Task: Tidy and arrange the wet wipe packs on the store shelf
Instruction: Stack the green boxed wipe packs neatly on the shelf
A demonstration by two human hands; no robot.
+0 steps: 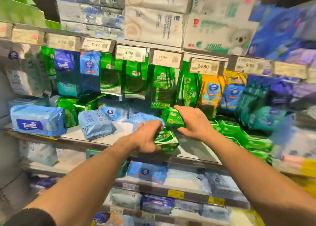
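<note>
My left hand (148, 137) grips a small green wet wipe pack (166, 139) lying near the front of the middle shelf (106, 138). Just above and to the right, my right hand (193, 120) holds a second green pack (173, 117), lifted off the shelf board. More green packs hang upright behind them (161, 90) and lie stacked flat to the right (239, 131). Light blue wipe packs (95, 123) lie loosely on the shelf to the left, one labelled Tempo (36, 121).
Price tags (130, 53) run along the shelf edge above. Boxes of tissue (153, 24) fill the top shelf. Orange and blue packs (222, 92) stand at the right. Lower shelves (147, 172) hold more blue packs. The view is blurred at the right.
</note>
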